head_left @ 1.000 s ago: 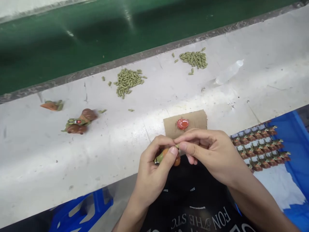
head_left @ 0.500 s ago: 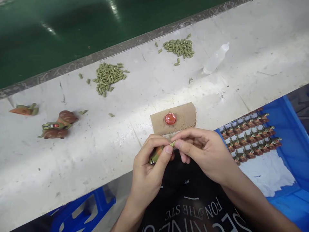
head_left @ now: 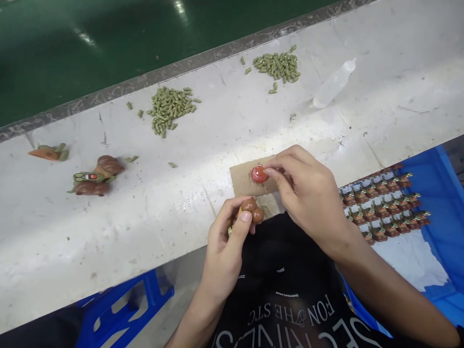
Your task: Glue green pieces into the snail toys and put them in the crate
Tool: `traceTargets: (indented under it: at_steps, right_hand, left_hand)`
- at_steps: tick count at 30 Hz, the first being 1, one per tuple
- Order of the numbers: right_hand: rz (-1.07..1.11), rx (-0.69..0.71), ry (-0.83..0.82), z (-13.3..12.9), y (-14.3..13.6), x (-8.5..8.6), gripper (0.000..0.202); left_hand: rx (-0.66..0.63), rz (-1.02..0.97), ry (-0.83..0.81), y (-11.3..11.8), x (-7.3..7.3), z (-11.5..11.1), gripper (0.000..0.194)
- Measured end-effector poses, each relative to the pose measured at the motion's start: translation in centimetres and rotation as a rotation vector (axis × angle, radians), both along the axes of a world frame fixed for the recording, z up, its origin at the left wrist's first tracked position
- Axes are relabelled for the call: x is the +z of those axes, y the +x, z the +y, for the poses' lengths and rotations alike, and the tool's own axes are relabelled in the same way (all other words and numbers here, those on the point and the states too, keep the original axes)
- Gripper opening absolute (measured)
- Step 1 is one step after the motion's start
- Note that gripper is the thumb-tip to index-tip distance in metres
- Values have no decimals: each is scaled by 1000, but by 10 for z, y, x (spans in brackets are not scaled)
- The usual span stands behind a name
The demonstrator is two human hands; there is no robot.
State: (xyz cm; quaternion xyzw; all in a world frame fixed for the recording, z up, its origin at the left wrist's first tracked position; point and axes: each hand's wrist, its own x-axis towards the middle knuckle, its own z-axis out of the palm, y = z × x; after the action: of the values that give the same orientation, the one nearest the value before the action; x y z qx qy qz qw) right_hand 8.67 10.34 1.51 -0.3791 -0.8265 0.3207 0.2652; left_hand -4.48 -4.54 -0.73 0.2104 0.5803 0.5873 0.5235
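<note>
My left hand is closed around a small toy figure, with its brown rounded parts turned up and a bit of green showing under the fingers. In front of it, my right hand pinches with thumb and forefinger at the right rim of a small red dish, which has a glossy surface. Whatever is between those fingertips is hidden. The dish sits on a piece of brown cardboard at the table's near edge.
Two piles of small green pegs lie on the white table. A translucent squeeze bottle lies at the right. Loose figure parts are at the left. A blue crate holds rows of figures. A blue stool stands below.
My right hand has left the green peg held at my left hand and moved forward to the red dish. The figure in my left hand has turned, its brown parts now facing up.
</note>
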Motion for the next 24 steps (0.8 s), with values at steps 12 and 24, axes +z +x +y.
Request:
traceTargets:
  at_steps: [12, 24]
  right_hand:
    - [162, -40, -161, -6, 1, 6, 19]
    - [524, -136, -863, -26, 10, 5, 6]
  left_hand:
    - [40, 55, 37, 2, 1, 2, 17]
    - [20, 114, 89, 9, 2, 4, 17]
